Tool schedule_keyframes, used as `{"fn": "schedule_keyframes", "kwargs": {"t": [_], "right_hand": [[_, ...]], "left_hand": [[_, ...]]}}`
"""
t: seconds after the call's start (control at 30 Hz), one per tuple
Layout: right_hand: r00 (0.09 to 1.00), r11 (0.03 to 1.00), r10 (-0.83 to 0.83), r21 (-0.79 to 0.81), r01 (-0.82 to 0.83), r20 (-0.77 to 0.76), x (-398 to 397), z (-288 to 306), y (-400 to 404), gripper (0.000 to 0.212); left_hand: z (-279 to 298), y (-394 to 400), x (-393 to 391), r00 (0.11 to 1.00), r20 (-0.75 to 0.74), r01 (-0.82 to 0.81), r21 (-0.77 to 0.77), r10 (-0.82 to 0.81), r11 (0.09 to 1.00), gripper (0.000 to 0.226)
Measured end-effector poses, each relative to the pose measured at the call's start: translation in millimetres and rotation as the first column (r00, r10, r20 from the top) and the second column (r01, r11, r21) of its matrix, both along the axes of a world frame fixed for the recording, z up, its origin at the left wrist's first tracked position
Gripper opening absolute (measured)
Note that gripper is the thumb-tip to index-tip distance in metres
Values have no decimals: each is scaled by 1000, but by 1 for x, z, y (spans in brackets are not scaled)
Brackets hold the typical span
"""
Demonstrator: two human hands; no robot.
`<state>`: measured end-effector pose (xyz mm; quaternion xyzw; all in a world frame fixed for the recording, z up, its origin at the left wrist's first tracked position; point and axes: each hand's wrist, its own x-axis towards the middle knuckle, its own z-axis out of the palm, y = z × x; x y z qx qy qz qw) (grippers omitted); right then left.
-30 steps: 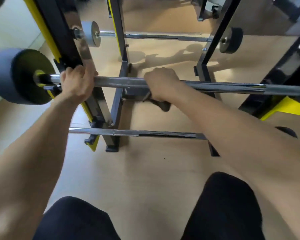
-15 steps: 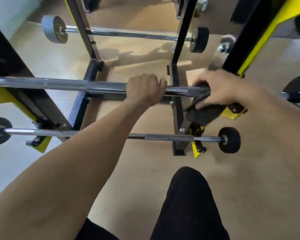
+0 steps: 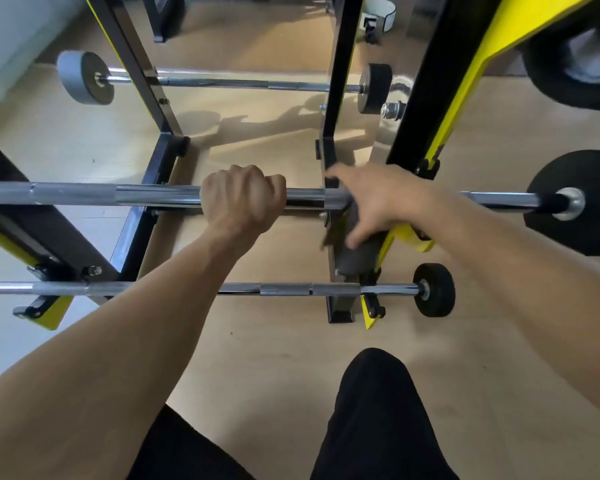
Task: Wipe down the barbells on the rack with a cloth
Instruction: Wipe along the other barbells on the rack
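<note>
Wiping middle barbell (image 3: pixel 153 195): your left hand (image 3: pixel 243 199) fists bar, steadying; your right hand (image 3: pixel 385 199), blurred, covers dark cloth (image 3: pixel 357 251) on bar beside rack upright (image 3: pixel 342 81), grip unclear. Next, likely: slide cloth outward toward plate (image 3: pixel 589 202).

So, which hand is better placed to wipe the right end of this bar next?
Right. The right hand has the cloth under it on the bar, nearer that end; the left hand only grips the bare bar.
</note>
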<state>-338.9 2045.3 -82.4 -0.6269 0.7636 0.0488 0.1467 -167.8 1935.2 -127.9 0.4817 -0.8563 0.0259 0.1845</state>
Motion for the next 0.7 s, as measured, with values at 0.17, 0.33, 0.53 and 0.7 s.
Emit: {"fn": "schedule_keyframes", "kwargs": {"t": [0.17,0.33,0.53,0.7], "right_hand": [[997,991,-52,-120,58,58,-18,-7,26,64],[995,988,-17,-152,31,95,16,-11,-19,46],[994,983,62,-180,-45,91,33,-16,-35,34],[984,997,-14,-74,1,-178,-17,-7,17,32]], "left_hand": [[0,1,0,1000,-2,-2,13,2,1000,47],[1,3,0,1000,-1,-1,-4,1,1000,48],[2,3,2,1000,3,24,-26,-24,999,49],[0,1,4,999,-27,22,-23,-22,1000,48]]}}
